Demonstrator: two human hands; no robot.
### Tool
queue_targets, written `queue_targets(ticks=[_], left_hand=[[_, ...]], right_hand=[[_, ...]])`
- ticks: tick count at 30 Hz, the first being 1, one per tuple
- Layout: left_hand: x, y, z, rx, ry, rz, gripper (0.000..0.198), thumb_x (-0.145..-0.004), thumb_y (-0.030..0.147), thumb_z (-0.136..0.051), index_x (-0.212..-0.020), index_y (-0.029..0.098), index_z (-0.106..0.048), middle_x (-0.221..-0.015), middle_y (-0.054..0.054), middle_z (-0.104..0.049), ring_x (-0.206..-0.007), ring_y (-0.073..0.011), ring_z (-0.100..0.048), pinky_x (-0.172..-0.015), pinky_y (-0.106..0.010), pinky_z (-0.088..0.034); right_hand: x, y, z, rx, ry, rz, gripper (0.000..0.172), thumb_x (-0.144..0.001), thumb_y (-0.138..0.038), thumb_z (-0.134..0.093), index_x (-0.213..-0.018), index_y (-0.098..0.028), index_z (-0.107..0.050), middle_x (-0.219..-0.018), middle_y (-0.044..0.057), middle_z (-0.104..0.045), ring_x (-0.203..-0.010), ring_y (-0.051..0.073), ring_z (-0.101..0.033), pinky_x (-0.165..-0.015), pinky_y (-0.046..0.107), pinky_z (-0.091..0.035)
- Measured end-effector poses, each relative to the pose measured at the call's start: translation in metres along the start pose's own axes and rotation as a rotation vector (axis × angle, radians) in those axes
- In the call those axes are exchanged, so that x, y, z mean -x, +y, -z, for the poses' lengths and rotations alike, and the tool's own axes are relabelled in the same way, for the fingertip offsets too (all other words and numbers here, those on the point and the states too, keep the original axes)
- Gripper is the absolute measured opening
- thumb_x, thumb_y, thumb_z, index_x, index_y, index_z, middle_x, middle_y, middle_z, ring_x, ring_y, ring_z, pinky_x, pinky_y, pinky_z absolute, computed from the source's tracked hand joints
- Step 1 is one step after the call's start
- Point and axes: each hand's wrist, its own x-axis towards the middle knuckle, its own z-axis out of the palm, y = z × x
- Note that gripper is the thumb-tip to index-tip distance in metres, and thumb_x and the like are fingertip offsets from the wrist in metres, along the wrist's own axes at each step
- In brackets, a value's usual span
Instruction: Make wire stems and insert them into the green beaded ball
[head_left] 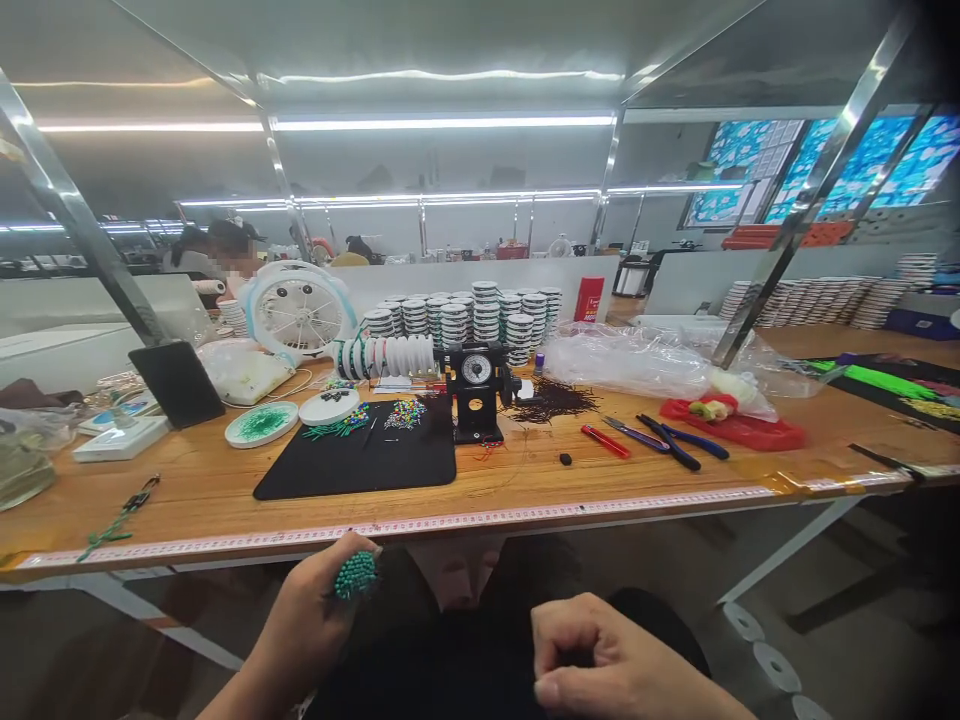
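Long pale wooden workbench [187,500] spans the frame under white LED strip lights, w/ a red-marked measuring tape [450,522] along its front edge; blue-patterned windows [862,165] sit upper right, and a co-worker [225,250] sits behind a white desk fan [298,308] upper left. Counts, approx: 8 stacks of white-and-green spools [465,312] at back centre, 1 black dial-faced winding machine [476,385] and 1 white coiled roll [386,355] beside it, 2 round white discs [262,424] left of a black rectangular mat [352,465], 3 hand tools right of centre, incl. red-handled pliers [604,441] and blue-handled pliers [694,440]. Dark brown strand pile [551,400] lies just right of the machine. Left hand [311,625], lower left below the bench edge, has fingers wrapped round a teal-green beaded cluster [356,575], pinching it at the fingertips. Right hand [600,655], lower centre-right, is curled, fingers folded in and thumb pressed toward them, nothing visible in its grip; it's well apart from the beads.
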Motion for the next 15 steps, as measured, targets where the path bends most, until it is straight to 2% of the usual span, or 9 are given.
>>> queue_targets(ticks=[2, 3, 6, 9, 10, 11, 12, 13, 15], left_hand=[[-0.001, -0.002, 0.006, 0.043, 0.026, 0.034, 0.007, -0.068, 0.020, -0.058, -0.074, 0.023, -0.059, -0.068, -0.002, -0.061, -0.063, -0.0196, -0.055, -0.060, -0.025, -0.039], [-0.002, -0.001, 0.008, 0.107, -0.001, 0.077, 0.002, -0.071, 0.022, -0.056, -0.072, 0.023, -0.058, -0.066, -0.001, -0.060, -0.059, -0.0187, -0.054, -0.058, -0.025, -0.039], [-0.005, 0.010, 0.016, 0.274, -0.118, 0.202, 0.014, -0.081, 0.030, -0.049, -0.072, 0.022, -0.056, -0.063, -0.001, -0.059, -0.051, -0.0157, -0.053, -0.054, -0.024, -0.040], [-0.002, 0.028, 0.014, 0.215, -0.183, 0.158, 0.014, -0.079, 0.028, -0.054, -0.071, 0.019, -0.061, -0.064, -0.002, -0.060, -0.057, -0.0150, -0.054, -0.055, -0.022, -0.040], [0.000, 0.035, 0.010, 0.220, -0.258, 0.132, 0.015, -0.079, 0.026, -0.054, -0.069, 0.018, -0.063, -0.062, -0.002, -0.061, -0.057, -0.0148, -0.054, -0.053, -0.021, -0.039], [0.004, 0.043, 0.004, 0.246, -0.373, 0.100, 0.015, -0.077, 0.023, -0.056, -0.068, 0.018, -0.065, -0.064, -0.003, -0.063, -0.059, -0.0148, -0.055, -0.054, -0.021, -0.040], [0.008, 0.050, -0.003, 0.287, -0.470, 0.065, 0.013, -0.075, 0.022, -0.058, -0.069, 0.017, -0.067, -0.065, -0.004, -0.064, -0.060, -0.0148, -0.056, -0.056, -0.021, -0.041], [0.012, 0.056, -0.010, 0.329, -0.496, 0.058, 0.013, -0.074, 0.023, -0.059, -0.069, 0.016, -0.069, -0.065, -0.004, -0.065, -0.058, -0.0143, -0.055, -0.055, -0.021, -0.041], [0.018, 0.065, -0.020, 0.404, -0.475, 0.096, 0.012, -0.072, 0.025, -0.063, -0.068, 0.015, -0.069, -0.064, -0.004, -0.065, -0.057, -0.0140, -0.055, -0.054, -0.021, -0.041]], right_hand=[[0.007, 0.004, 0.012, -0.033, 0.004, -0.010, 0.018, -0.073, -0.029, -0.062, -0.063, -0.014, -0.061, -0.062, -0.002, -0.050, -0.063, 0.009, -0.045, -0.059, 0.019, -0.034], [0.010, 0.007, 0.017, -0.045, -0.002, -0.022, 0.019, -0.073, -0.030, -0.061, -0.063, -0.014, -0.060, -0.061, -0.001, -0.050, -0.062, 0.009, -0.045, -0.058, 0.019, -0.034], [0.013, 0.015, 0.030, 0.037, -0.023, -0.087, 0.023, -0.077, -0.033, -0.058, -0.064, -0.015, -0.060, -0.064, 0.001, -0.053, -0.062, 0.011, -0.047, -0.058, 0.021, -0.036], [0.003, 0.010, 0.026, 0.249, 0.132, -0.081, 0.021, -0.078, -0.036, -0.057, -0.075, -0.017, -0.065, -0.081, 0.006, -0.059, -0.076, 0.016, -0.052, -0.072, 0.026, -0.040], [-0.003, 0.005, 0.020, 0.256, 0.172, -0.034, 0.021, -0.075, -0.035, -0.062, -0.085, -0.018, -0.066, -0.092, 0.007, -0.060, -0.086, 0.018, -0.052, -0.079, 0.027, -0.039], [-0.010, -0.001, 0.010, 0.202, 0.166, 0.021, 0.029, -0.071, -0.033, -0.066, -0.096, -0.020, -0.064, -0.102, 0.007, -0.059, -0.095, 0.020, -0.051, -0.085, 0.028, -0.038], [-0.019, -0.007, -0.001, 0.084, 0.098, 0.075, 0.041, -0.065, -0.030, -0.071, -0.104, -0.021, -0.061, -0.108, 0.007, -0.057, -0.100, 0.020, -0.050, -0.088, 0.028, -0.037], [-0.028, -0.011, -0.012, -0.073, 0.003, 0.099, 0.047, -0.062, -0.027, -0.074, -0.106, -0.021, -0.060, -0.106, 0.006, -0.058, -0.099, 0.019, -0.051, -0.086, 0.026, -0.039], [-0.044, -0.014, -0.033, -0.392, -0.142, 0.070, 0.036, -0.062, -0.026, -0.074, -0.093, -0.015, -0.061, -0.085, 0.003, -0.062, -0.078, 0.013, -0.057, -0.070, 0.022, -0.043]])
